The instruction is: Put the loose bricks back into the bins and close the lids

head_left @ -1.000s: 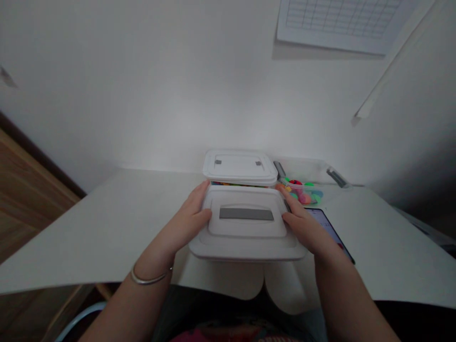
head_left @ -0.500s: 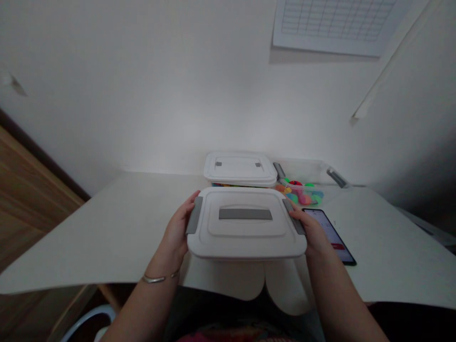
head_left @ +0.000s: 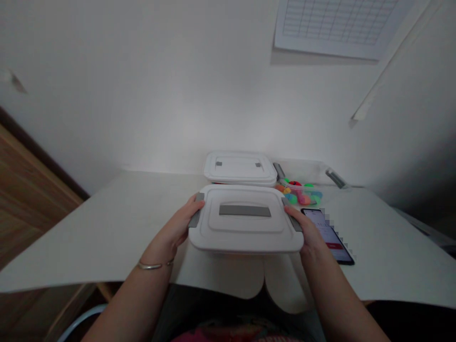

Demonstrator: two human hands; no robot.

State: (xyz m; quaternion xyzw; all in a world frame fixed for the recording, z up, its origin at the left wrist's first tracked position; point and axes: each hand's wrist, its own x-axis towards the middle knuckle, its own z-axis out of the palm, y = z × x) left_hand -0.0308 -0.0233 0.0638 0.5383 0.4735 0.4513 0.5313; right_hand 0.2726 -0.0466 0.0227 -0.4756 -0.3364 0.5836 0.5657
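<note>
Between my hands is a storage box [head_left: 245, 232] with a white lid, a grey handle across its top and grey latches at both ends. My left hand [head_left: 183, 221] grips its left end, the thumb on the left latch. At the right end, my right hand [head_left: 302, 228] holds on the same way, thumb over the other latch. The lid hides most of the box's body and whatever lies inside. Just behind it stands a second white lid [head_left: 240, 168] on another box, with a strip of colour under its rim.
An open clear box [head_left: 302, 171] with several bright-coloured pieces [head_left: 302, 192] stands at the back right. A phone [head_left: 331, 237] with a lit screen lies right of my right hand. The white table [head_left: 107, 228] meets the wall, where a gridded sheet [head_left: 331, 28] hangs.
The held box has shifted slightly away from me and its front edge sits a little higher in view. My left thumb has moved onto the left latch. Both hands keep their grip.
</note>
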